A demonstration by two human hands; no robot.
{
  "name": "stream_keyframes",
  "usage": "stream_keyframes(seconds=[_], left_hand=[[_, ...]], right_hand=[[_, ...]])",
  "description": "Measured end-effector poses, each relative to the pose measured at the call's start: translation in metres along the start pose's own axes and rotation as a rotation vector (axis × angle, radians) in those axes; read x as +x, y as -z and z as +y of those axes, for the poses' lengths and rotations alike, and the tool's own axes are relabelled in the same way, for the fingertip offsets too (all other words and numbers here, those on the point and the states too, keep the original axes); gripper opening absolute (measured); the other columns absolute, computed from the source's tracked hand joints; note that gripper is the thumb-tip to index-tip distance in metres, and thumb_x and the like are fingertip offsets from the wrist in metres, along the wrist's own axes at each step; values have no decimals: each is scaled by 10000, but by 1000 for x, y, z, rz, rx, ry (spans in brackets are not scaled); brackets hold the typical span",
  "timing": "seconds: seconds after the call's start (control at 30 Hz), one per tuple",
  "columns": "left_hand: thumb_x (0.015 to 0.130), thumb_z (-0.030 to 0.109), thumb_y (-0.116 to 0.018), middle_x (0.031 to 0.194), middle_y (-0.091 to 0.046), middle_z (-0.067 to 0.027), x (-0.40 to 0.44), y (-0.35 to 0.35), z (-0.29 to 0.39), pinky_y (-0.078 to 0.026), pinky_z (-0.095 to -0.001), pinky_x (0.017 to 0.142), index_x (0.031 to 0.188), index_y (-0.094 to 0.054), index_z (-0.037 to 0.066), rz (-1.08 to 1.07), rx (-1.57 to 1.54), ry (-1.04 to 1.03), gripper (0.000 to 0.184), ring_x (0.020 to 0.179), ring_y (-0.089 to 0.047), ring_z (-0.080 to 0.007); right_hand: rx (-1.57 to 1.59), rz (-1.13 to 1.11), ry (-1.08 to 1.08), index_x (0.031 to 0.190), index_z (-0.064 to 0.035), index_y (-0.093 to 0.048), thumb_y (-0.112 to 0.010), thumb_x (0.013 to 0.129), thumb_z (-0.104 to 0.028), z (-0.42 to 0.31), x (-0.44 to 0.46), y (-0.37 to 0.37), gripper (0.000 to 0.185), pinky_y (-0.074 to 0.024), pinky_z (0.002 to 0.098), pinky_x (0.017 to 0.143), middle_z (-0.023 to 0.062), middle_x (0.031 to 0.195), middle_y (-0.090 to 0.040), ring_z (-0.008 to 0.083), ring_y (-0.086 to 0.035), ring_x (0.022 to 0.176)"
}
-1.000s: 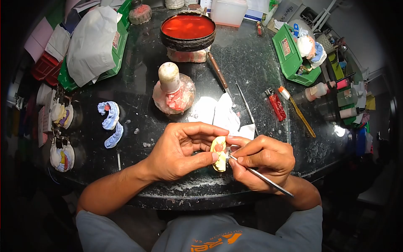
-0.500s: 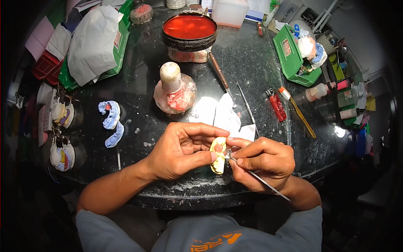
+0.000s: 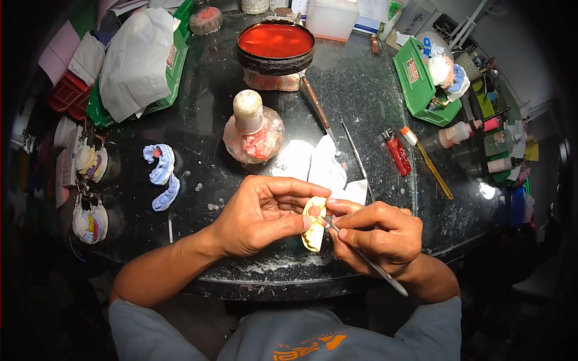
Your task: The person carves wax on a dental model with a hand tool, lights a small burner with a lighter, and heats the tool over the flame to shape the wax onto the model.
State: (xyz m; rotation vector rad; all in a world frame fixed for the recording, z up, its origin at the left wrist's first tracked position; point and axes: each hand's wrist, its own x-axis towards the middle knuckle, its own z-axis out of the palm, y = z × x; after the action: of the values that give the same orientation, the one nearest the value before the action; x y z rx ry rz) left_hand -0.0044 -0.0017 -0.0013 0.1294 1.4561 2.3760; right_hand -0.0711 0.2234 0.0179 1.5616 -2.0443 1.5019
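Between the thumb and fingers of my left hand (image 3: 265, 210) is a yellow dental cast (image 3: 313, 231), held up over the front of the bench. A patch of pink wax (image 3: 313, 210) sits on its upper part. My right hand (image 3: 382, 234) grips a thin metal wax carver (image 3: 382, 274) like a pen. Its working tip is at the right side of the cast, and the flat other end points down to the right. Fingers of my right hand are close by the cast's upper edge; whether they touch it I cannot tell.
Behind my hands stand a spirit lamp (image 3: 253, 132) and a dark pan of red wax (image 3: 276, 41). A wooden-handled knife (image 3: 316, 105), another thin tool (image 3: 355, 150), white tissue (image 3: 328, 165), a red lighter (image 3: 397, 153) and a toothbrush (image 3: 427, 159) lie rightward. Blue casts (image 3: 161, 168) lie left.
The carver has rolled in my right fingers, so its flat rear end now shows broad. Both hands and the cast stay almost in place; the view has shifted slightly.
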Motion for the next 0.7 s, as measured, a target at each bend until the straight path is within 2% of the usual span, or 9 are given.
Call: stream_keyframes(seconds=[0.2,0.3,0.4,0.5,0.7], left_hand=[[903,11,-671,1253,-648,-227,0,1,-1,-499,-372,1039,1339,-542,-107,-5,-7,5,469,1171,-647,-256],[909,7,-664,1260,-644,-228,0,1,0,-497,-375,1043,1341,-538,-109,-9,-2,11,465,1176,-644,-256],[911,3,-662,1262,-642,-230,1,3,-1,-498,-377,1044,1343,-534,-111,-23,-6,12,465,1177,-643,-256],[910,1,-662,1263,-641,-231,0,2,-2,-497,-377,1047,1346,-531,-111,-19,-25,12,469,1177,-643,-256],[908,-5,-664,1261,-641,-231,1,2,-2,-497,-376,1048,1346,-530,-111,-16,-14,9,471,1177,-643,-255]], right_hand=[[-10,-44,63,770,7,-687,-788,737,37,2,1,2,110,-640,308,612,140,847,-711,332,-763,849],[-43,-136,117,841,20,-680,-794,747,70,3,3,8,157,-660,396,748,152,864,-693,298,-759,797],[-36,-142,152,835,30,-687,-788,748,77,5,4,8,141,-661,395,742,160,872,-689,309,-758,810],[-30,-106,136,723,34,-654,-765,704,101,2,5,5,131,-649,322,651,171,836,-693,341,-758,887],[-50,-104,137,729,39,-655,-764,701,102,2,4,4,129,-649,324,660,174,835,-692,344,-757,887]])
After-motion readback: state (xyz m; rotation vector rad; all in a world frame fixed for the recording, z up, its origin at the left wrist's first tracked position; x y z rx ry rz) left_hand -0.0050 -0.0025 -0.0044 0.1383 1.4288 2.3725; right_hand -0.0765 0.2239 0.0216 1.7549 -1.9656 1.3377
